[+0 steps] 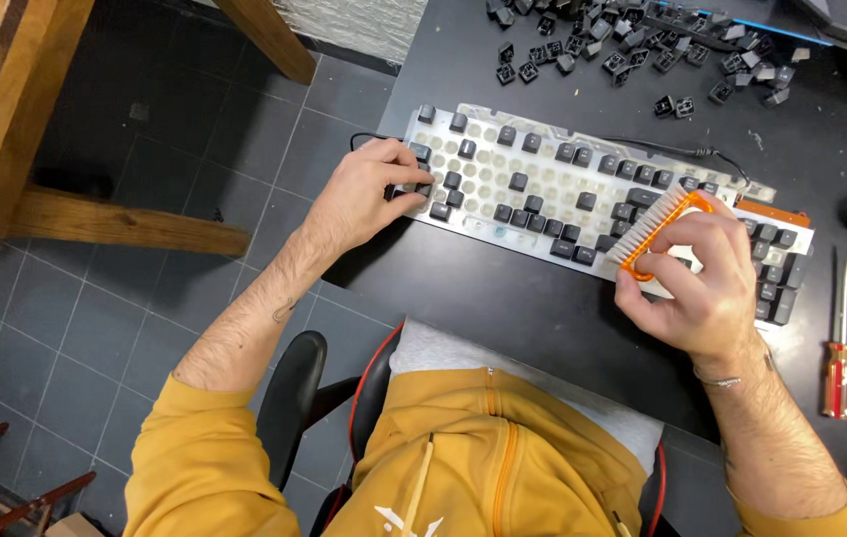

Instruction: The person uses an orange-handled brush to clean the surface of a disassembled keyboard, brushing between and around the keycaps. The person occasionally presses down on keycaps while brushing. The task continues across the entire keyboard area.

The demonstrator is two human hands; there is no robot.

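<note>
The keyboard [543, 189] lies slantwise across the middle of the frame on the dark desk [503, 298], its pale plate showing rows of bare round sockets with dark keys left only in scattered patches, thicker toward its right end. My left hand [364, 194] rests at the keyboard's left edge, fingers curled in close, the tips pressing on the keys at that corner. My right hand [697, 278], right of centre, is closed around an orange brush [657, 227], whose pale bristles face the keys near the board's right end. Loose keycaps [632, 45] sit heaped at the upper right, and a red-handled screwdriver [839, 348] lies at the right edge.
</note>
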